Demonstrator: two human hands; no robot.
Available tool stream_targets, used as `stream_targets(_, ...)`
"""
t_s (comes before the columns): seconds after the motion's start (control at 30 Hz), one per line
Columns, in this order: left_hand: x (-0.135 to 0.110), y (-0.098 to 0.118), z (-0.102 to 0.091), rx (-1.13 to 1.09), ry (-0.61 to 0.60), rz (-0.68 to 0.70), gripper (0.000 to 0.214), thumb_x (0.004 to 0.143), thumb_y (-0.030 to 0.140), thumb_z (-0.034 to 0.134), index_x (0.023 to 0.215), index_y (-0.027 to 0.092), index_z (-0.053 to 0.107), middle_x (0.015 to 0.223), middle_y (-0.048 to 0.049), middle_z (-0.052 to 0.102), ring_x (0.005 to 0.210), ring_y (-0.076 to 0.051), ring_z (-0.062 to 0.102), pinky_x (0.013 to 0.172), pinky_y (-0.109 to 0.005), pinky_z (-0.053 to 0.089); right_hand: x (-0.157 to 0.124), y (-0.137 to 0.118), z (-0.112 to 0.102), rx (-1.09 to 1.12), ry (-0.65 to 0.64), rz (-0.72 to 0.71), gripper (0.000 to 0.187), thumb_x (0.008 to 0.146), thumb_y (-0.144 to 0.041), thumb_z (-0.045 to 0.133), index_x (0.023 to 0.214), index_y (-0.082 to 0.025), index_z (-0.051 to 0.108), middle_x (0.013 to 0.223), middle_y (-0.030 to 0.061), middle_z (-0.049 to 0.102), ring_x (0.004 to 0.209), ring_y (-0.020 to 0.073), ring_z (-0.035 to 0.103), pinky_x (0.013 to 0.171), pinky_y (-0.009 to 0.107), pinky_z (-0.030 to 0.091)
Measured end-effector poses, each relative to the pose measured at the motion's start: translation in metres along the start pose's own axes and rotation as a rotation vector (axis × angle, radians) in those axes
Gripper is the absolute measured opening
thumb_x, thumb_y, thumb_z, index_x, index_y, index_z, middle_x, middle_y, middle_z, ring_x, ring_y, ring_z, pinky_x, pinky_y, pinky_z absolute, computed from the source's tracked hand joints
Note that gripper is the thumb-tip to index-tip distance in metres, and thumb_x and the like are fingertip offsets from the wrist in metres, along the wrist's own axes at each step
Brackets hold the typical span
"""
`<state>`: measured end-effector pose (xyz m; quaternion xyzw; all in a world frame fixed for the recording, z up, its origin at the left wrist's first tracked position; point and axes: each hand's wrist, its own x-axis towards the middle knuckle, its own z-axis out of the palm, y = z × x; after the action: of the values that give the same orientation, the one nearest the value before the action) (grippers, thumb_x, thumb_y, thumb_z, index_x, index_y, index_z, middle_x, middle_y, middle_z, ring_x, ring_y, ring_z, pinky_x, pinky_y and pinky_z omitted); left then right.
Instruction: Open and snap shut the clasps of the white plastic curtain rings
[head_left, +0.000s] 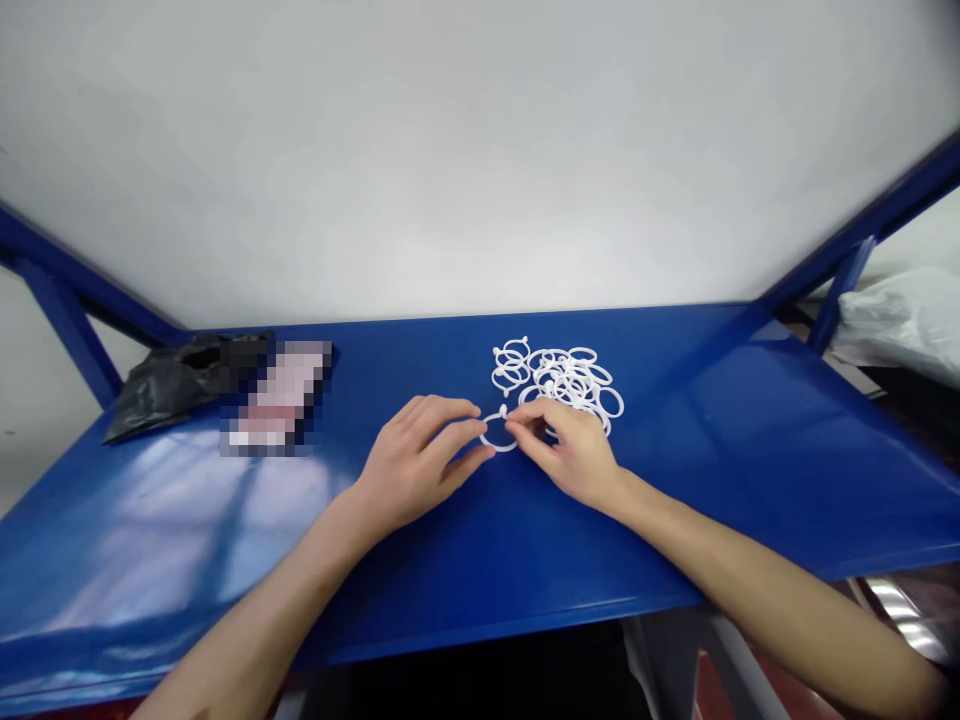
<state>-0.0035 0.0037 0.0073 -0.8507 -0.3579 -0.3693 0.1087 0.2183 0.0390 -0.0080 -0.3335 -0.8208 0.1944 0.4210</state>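
Note:
A white plastic ring (504, 449) with a small knob on its rim is between my two hands, just above or on the blue table. My right hand (574, 447) pinches the ring's right side between thumb and fingers. From the left, my left hand (420, 455) curves its thumb and fingertips about the ring's other side, seemingly touching the rim. Right behind my right hand lies a tangled pile of similar white rings (570, 375), partly covered by that hand. A few more knobbed rings (511, 365) lie at the pile's left edge.
The blue table (420, 600) meets a pale wall at the back. At the left lie a crumpled black plastic bag (169, 385) and a pixelated flat object (281, 395). Blue frame bars (64, 320) rise at both sides. Beyond the right side sits a whitish plastic bag (904, 320).

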Motion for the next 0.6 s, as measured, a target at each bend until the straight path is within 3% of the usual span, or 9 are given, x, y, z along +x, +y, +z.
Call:
stream_targets(0.17,0.003,0.003,-0.004,0.051,-0.171,0.156,0.017,0.098,0.036,0.060,0.110,0.025,0.063,0.107,-0.0016,0.073,0.095,-0.018,0.065,0.085,-0.035,0.049,0.001,0.005,0.002,-0.054,0.013,0.032,0.015,0.098,-0.031,0.059,0.097,-0.021,0.069,0.084,0.0007,0.075,0.063,0.0113,0.064,0.062,0.025,0.053)
stream_targets(0.3,0.002,0.002,0.004,0.083,-0.283,0.149,0.018,0.103,0.019,0.048,0.100,0.022,0.065,0.107,0.0000,0.074,0.092,-0.016,0.063,0.082,-0.034,0.045,0.008,0.008,-0.004,-0.127,-0.046,-0.060,0.014,0.099,-0.029,0.058,0.098,-0.020,0.069,0.089,0.0031,0.075,0.077,0.0150,0.067,0.073,0.029,0.055)
stream_targets(0.5,-0.003,-0.009,0.014,0.086,-0.339,-0.007,0.021,0.103,0.026,0.049,0.093,0.021,0.067,0.092,-0.0012,0.072,0.083,-0.017,0.059,0.075,-0.033,0.041,0.053,0.034,-0.030,-0.553,-0.308,-0.159,0.023,0.095,-0.023,0.061,0.116,-0.018,0.070,0.120,0.0132,0.069,0.111,0.0302,0.056,0.095,0.050,0.051)
stream_targets(0.6,-0.006,-0.015,0.015,0.109,-0.379,-0.082,0.021,0.102,0.029,0.050,0.093,0.021,0.068,0.088,-0.0025,0.070,0.084,-0.019,0.057,0.075,-0.034,0.039,0.073,0.050,-0.038,-0.599,-0.502,-0.186,0.030,0.089,-0.020,0.069,0.118,-0.023,0.072,0.129,0.0114,0.064,0.118,0.0323,0.052,0.095,0.051,0.051)
